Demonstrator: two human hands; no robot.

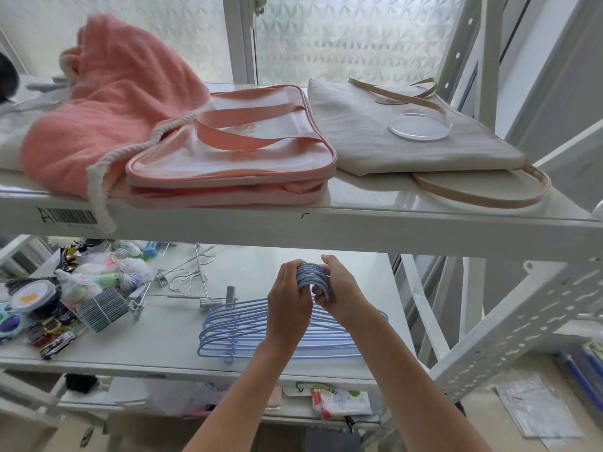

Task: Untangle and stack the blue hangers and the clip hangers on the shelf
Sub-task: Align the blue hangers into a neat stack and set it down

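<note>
Both hands work at the middle shelf (182, 360) of a white metal rack, where a bundle of blue hangers (235, 334) lies flat near the front edge, their bodies fanned out in a neat overlapping stack. The hooks of the hangers (310, 276) are gathered together and raised between the two hands. The left hand (288, 300) has its grip closed around the hooks from the left side, fingers curled over the top of them. The right hand (339, 288) is grasping the same hooks from the right, with its fingers wrapped round the curved ends and the thumb on top. Behind and to the left of the blue stack, the clip hangers (186, 285) lie loose on the same shelf, thin metal wires and clips crossing one another, apart from the hands. Further left on that shelf sits a heap of small clutter (65, 298), including mesh bags, a round tin and a ridged grey block. On the upper shelf (359, 220) lie a pink towel (107, 102) with a white rope edge, a clear bag with pink trim (235, 151), and a pale cloth bag (391, 132) with tan straps, on which rests a clear round dish (420, 127).
</note>
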